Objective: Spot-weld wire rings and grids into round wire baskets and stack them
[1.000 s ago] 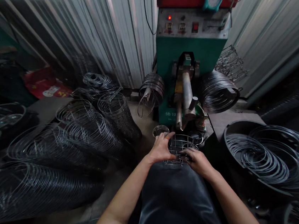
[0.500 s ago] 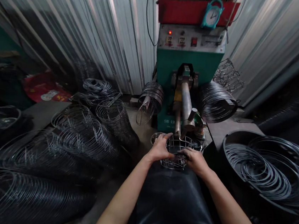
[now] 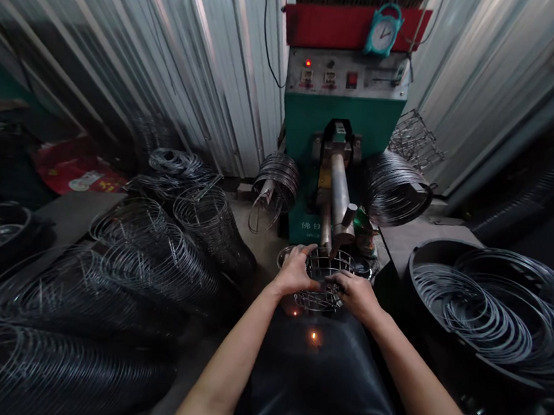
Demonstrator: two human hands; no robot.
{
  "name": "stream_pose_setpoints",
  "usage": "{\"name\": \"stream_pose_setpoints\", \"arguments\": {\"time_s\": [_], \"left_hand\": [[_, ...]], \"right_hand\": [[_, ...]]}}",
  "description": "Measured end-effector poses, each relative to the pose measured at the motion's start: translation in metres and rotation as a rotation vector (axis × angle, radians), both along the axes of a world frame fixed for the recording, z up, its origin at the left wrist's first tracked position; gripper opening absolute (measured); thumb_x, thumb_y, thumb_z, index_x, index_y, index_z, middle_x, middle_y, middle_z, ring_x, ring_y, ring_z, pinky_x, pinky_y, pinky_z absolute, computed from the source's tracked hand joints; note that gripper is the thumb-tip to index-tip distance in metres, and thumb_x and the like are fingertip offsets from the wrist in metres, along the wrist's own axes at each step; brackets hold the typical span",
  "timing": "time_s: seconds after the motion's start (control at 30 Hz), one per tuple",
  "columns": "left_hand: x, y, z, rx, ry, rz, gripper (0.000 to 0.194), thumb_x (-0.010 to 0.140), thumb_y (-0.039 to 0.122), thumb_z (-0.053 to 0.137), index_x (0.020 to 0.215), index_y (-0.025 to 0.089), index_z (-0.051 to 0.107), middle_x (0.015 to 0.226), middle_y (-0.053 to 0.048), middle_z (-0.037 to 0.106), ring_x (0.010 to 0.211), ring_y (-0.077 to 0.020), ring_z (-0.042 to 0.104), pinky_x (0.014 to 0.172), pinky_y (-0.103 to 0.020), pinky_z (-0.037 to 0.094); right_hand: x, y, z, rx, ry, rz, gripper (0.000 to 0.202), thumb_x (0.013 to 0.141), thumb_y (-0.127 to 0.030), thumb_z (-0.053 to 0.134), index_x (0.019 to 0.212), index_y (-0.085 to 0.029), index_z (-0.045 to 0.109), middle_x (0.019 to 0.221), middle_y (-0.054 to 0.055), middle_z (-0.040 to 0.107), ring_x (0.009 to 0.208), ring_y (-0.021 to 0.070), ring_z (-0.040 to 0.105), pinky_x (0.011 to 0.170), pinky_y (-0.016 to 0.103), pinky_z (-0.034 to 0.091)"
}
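Two bare hands hold a round wire basket (image 3: 331,261) at lower center, under the machine (image 3: 340,125): left hand (image 3: 294,272) spread along its rim, right hand (image 3: 354,293) with fingers bent at its side, their pinch unclear. At right, a black tub (image 3: 414,265) contains wire rings (image 3: 474,314).

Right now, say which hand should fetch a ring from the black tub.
Probably the right hand: the black tub is on that side, and the left hand would reach across. Both hold the wire basket.
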State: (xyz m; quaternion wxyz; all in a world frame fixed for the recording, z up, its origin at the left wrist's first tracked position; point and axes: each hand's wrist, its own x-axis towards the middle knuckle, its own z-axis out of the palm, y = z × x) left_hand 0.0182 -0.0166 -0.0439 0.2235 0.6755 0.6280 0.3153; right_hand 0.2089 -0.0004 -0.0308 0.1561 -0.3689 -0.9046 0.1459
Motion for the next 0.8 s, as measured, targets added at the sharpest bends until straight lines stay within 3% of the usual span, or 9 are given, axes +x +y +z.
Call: {"name": "stream_pose_setpoints", "arguments": {"time_s": [0.2, 0.37, 0.5, 0.6, 0.67, 0.8], "left_hand": [[0.005, -0.005, 0.001, 0.006, 0.028, 0.087, 0.099, 0.038, 0.039, 0.082, 0.126, 0.025, 0.039, 0.113, -0.006, 0.046, 0.11, -0.0285, 0.044, 0.095, -0.042, 0.034], [0.005, 0.008, -0.004, -0.027, -0.14, 0.082, 0.098, 0.036, 0.037, 0.083, 0.124, 0.02, 0.043, 0.11, -0.007, 0.048, 0.104, -0.0258, 0.049, 0.092, -0.038, 0.038], [0.006, 0.015, -0.003, -0.002, -0.061, 0.134, 0.095, 0.038, 0.037, 0.082, 0.123, 0.024, 0.043, 0.111, -0.006, 0.048, 0.106, -0.0276, 0.048, 0.092, -0.041, 0.037], [0.007, 0.015, -0.001, -0.014, -0.037, 0.135, 0.095, 0.038, 0.04, 0.082, 0.123, 0.024, 0.043, 0.111, -0.007, 0.049, 0.106, -0.0279, 0.048, 0.092, -0.04, 0.038], [0.006, 0.017, -0.001, -0.003, -0.029, 0.143, 0.097, 0.037, 0.042, 0.082, 0.123, 0.024, 0.042, 0.114, -0.007, 0.048, 0.109, -0.0286, 0.046, 0.093, -0.042, 0.037], [0.003, 0.027, -0.001, 0.024, -0.02, 0.191, 0.097, 0.039, 0.043, 0.081, 0.124, 0.022, 0.042, 0.117, -0.009, 0.048, 0.112, -0.0303, 0.044, 0.093, -0.045, 0.036]], "right_hand": [[0.002, -0.003, 0.006, -0.006, -0.035, -0.001, 0.036, 0.074, -0.005, 0.05, 0.102, -0.023, 0.064, 0.1, 0.004, 0.066, 0.089, 0.0186, 0.062, 0.07, 0.025, 0.046], [-0.004, 0.009, 0.016, 0.02, -0.096, -0.028, 0.035, 0.076, -0.007, 0.048, 0.102, -0.025, 0.064, 0.102, 0.004, 0.066, 0.091, 0.0195, 0.062, 0.072, 0.026, 0.046], [-0.007, 0.012, 0.013, 0.035, -0.116, -0.081, 0.035, 0.076, -0.009, 0.049, 0.104, -0.026, 0.062, 0.108, 0.005, 0.063, 0.089, 0.0207, 0.062, 0.069, 0.029, 0.048], [-0.001, 0.0, 0.001, 0.029, 0.155, -0.18, 0.038, 0.076, -0.015, 0.053, 0.112, -0.026, 0.056, 0.116, 0.006, 0.058, 0.094, 0.0207, 0.06, 0.075, 0.03, 0.048], [0.006, -0.01, -0.008, -0.049, 0.429, -0.323, 0.034, 0.077, -0.026, 0.056, 0.111, -0.021, 0.053, 0.106, 0.008, 0.061, 0.092, 0.0209, 0.059, 0.074, 0.031, 0.048], [0.021, -0.027, -0.024, -0.476, 0.814, -0.576, 0.032, 0.072, -0.044, 0.059, 0.088, -0.017, 0.054, 0.068, 0.001, 0.059, 0.059, 0.0151, 0.055, 0.051, 0.026, 0.044]]}}
